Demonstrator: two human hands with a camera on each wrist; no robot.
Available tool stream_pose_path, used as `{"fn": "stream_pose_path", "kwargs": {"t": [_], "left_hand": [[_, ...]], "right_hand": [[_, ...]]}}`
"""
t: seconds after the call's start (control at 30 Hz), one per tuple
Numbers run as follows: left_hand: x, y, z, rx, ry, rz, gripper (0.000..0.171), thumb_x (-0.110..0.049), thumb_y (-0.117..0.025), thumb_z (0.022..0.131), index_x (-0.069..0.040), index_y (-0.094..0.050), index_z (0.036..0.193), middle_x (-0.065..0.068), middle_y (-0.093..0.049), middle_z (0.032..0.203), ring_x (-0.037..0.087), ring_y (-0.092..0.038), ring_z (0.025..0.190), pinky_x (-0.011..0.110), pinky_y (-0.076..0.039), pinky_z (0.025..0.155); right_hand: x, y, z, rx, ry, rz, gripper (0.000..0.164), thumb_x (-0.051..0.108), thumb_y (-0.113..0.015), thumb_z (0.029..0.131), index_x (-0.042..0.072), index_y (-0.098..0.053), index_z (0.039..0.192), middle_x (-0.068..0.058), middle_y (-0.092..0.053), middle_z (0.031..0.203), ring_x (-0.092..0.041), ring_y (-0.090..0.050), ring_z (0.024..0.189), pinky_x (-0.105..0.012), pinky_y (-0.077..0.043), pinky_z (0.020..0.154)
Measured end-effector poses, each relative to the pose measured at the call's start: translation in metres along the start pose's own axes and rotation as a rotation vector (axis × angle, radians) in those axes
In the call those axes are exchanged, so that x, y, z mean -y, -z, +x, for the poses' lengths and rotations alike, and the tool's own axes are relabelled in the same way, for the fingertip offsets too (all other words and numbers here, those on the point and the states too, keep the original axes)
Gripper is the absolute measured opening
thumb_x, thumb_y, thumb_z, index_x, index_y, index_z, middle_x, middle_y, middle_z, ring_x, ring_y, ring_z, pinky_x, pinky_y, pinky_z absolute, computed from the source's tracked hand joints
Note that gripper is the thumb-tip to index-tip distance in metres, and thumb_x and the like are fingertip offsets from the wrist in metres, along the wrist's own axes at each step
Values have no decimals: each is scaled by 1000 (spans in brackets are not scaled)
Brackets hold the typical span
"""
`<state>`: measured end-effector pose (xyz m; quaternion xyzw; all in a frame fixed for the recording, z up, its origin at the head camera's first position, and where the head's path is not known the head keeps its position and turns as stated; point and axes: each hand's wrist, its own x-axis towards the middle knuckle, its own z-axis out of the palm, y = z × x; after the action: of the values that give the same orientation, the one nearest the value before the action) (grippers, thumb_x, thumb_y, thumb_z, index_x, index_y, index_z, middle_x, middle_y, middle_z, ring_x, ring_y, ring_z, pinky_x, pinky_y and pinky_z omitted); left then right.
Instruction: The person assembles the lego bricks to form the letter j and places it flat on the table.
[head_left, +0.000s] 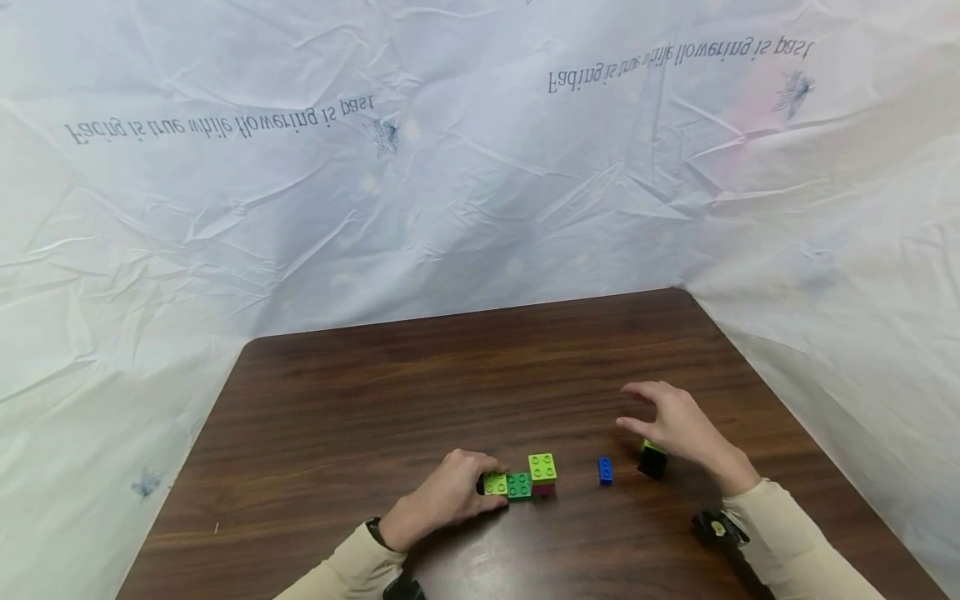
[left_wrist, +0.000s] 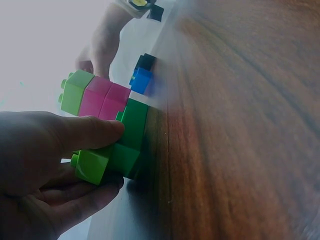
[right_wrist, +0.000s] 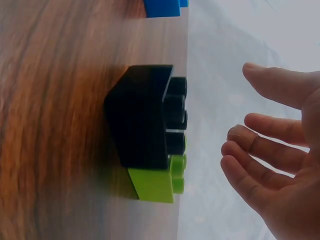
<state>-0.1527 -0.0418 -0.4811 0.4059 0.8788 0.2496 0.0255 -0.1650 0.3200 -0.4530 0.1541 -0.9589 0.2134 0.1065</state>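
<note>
My left hand (head_left: 453, 487) grips one end of a small toy-brick build on the table, thumb and fingers either side of a lime brick (left_wrist: 92, 167) and the long green brick (left_wrist: 134, 125) beneath it. At the build's other end, pink bricks (left_wrist: 105, 97) rise from the green one, capped by a second lime brick (head_left: 542, 467). My right hand (head_left: 678, 425) holds nothing; its thumb and fingers are spread above a black brick (right_wrist: 140, 115) and another lime brick (right_wrist: 152, 186) beside it. Between the build and the black brick lies a small blue brick (head_left: 605, 471).
Everything stands on a dark wood-grain table (head_left: 375, 392) with rounded far corners. A pale printed sheet (head_left: 450, 167) hangs behind it and along both sides. A dark strapped device (head_left: 720, 529) sits at the right wrist.
</note>
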Motion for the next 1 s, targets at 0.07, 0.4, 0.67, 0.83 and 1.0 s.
{"fn": "stream_pose_path", "kwargs": {"t": [0.07,0.4,0.67,0.83,1.0], "left_hand": [[0,0,0,-2,-2,-1,36,-27,-81,81,-10,-72,111,-2,-73,101,1,-64,90,16,-51,74],[-3,0,-1,4,14,-6,35,-27,-80,81,-11,-73,111,-3,-73,101,0,-64,89,16,-51,73],[-4,0,-1,6,16,-4,34,-27,-80,82,-11,-73,111,-4,-73,100,-1,-63,88,15,-50,73],[-5,-1,-1,2,14,-7,34,-26,-80,82,-11,-73,111,-4,-73,100,-1,-63,87,14,-49,72],[-8,-2,-1,-3,5,-1,34,-27,-80,81,-11,-73,111,-5,-73,100,-2,-62,87,14,-49,72]], "right_hand": [[-1,1,-1,2,-1,-3,50,29,-80,81,1,-65,120,-17,-67,112,-34,-63,100,-50,-52,80],[-9,4,-4,25,-38,3,51,29,-79,82,2,-64,122,-18,-65,116,-36,-62,102,-52,-51,81],[-13,8,-4,68,-66,-10,53,29,-79,82,0,-62,123,-21,-64,116,-39,-61,104,-54,-50,83],[-16,8,-5,94,-72,-13,54,30,-78,82,-1,-62,124,-22,-64,117,-40,-60,105,-56,-49,83],[-20,8,-10,109,-73,-23,55,30,-79,82,-1,-62,124,-22,-63,120,-42,-59,107,-57,-48,84]]}}
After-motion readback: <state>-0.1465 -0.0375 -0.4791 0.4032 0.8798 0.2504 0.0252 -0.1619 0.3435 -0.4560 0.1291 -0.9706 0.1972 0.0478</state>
